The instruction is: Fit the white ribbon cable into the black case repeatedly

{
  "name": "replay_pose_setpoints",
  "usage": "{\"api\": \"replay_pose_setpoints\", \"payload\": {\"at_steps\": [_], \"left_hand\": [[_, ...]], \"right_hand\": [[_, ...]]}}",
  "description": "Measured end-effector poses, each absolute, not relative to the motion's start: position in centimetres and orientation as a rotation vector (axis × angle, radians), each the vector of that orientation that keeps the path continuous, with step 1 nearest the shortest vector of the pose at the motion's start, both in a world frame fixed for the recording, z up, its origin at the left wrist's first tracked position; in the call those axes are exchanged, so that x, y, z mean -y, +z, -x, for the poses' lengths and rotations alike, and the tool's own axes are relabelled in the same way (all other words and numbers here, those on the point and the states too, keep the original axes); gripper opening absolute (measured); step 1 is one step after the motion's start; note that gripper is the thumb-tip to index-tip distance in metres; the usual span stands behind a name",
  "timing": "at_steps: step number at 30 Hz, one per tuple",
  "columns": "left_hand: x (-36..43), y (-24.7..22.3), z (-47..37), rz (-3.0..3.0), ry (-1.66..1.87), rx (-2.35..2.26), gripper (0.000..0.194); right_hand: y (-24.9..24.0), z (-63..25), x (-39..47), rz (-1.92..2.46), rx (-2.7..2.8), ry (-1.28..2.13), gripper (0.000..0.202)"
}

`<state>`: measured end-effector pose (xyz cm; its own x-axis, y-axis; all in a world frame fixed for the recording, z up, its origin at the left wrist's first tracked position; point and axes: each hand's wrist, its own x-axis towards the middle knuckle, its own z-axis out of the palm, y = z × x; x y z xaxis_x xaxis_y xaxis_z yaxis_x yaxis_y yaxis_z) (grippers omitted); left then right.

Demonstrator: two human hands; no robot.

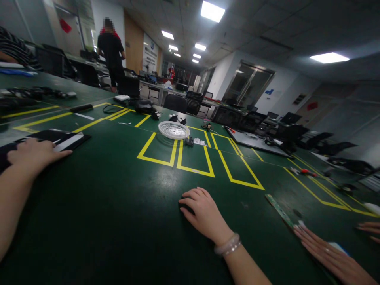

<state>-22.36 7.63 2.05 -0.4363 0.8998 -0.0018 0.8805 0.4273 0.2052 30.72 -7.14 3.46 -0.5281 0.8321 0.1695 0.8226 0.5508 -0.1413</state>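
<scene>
white basket (173,130) by yellow tape (156,161), black chairs (194,103) beyond.

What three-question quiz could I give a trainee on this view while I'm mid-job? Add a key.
1. Multiple choice: what lies under the left hand?
A) a chair
B) a flat black item with a white stripe
C) a ceiling lamp
2. True or false: a bracelet circles the wrist of the right hand.
3. Fill in: the round white basket sits on a green table marked with ____ lines.

Key: 1 B; 2 true; 3 yellow.
</scene>
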Motion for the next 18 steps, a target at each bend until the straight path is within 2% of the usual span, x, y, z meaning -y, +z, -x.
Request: {"api": "replay_pose_setpoints", "payload": {"at_steps": [6,14,18], "left_hand": [[-6.8,2.6,20.6,-1.464,0.249,-2.541,0.097],[-7.6,3.6,16.4,-1.977,0.264,-2.082,0.078],[-7.1,4.4,15.1,-2.008,0.311,-2.227,0.086]], "right_hand": [[3.5,-30.6,7.2,1.389,2.573,0.106,0.02],[3.5,-30.5,7.3,1.394,2.559,0.138,0.024],[3.4,-30.5,7.2,1.37,2.562,0.141,0.025]]}}
